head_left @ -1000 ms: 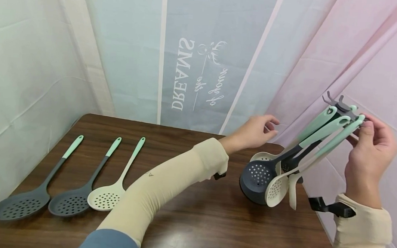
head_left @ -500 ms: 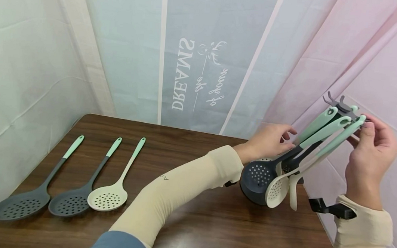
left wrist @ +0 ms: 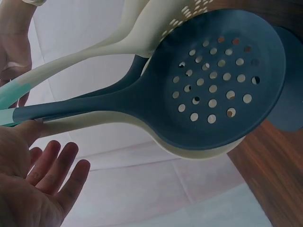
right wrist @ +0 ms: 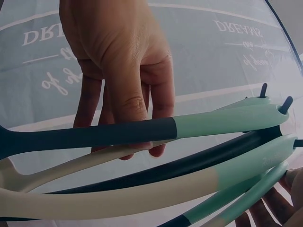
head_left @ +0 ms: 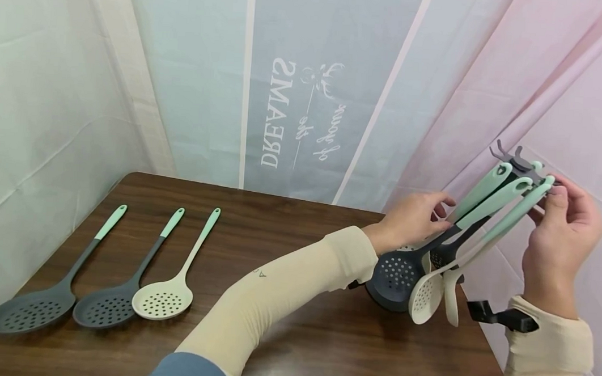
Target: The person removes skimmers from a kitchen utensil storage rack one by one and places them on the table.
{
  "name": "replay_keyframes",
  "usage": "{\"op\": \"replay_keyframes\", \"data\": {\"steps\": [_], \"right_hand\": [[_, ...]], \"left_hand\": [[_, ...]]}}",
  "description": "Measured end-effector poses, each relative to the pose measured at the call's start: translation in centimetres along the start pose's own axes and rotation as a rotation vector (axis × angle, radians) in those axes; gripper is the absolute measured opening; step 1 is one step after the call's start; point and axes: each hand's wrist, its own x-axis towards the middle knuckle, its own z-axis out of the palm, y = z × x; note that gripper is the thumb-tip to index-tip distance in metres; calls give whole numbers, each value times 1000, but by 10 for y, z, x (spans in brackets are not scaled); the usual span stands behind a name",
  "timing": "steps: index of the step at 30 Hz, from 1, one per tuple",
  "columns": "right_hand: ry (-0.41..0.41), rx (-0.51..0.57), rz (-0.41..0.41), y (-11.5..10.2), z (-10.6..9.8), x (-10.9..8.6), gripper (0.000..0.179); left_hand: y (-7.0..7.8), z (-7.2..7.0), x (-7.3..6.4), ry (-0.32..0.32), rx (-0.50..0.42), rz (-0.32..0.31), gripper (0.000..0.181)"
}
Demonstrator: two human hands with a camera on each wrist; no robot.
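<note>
Left hand (head_left: 414, 219) now at slim stems (right wrist: 94, 137)

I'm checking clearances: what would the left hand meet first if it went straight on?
Most likely the hanging dark skimmer's handle, right by the left hand; the cream handle beside it looks about as close, and depth leaves contact unclear.

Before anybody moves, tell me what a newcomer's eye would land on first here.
Probably the rack of mint-handled spoons near the right end of the table, with the left hand and right hand at it. Next, three holed spoons lying in a row at the left end, two dark grey and one cream. Behind, the word DREAMS shows on the hanging cloth.
</note>
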Motion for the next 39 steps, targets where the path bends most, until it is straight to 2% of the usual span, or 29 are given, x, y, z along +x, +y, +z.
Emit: {"op": "replay_keyframes", "data": {"steps": [7,13,22,26,31,37,39], "right_hand": [[-1,2,-1,1,0,2,24],[-7,27,10,3,-4,-1,25],[-9,1,6,3,-3,-1,28],[-8,30,3,3,-2,0,26],[-7,48,5,4,-2,0,25],[-2,37,6,3,-1,-1,26],[-1,35,6,2,-1,-1,26]], "left_hand": [[1,3,-1,25,-41,-12,45],[-1,11,-8,76,-42,40,49],[-4,13,-8,189,99,162,52],[-6,12,-8,189,134,173,55],[-10,10,-10,188,136,184,57],[-17,5,-9,227,273,217,57],[-19,4,-8,242,291,231,59]]}}
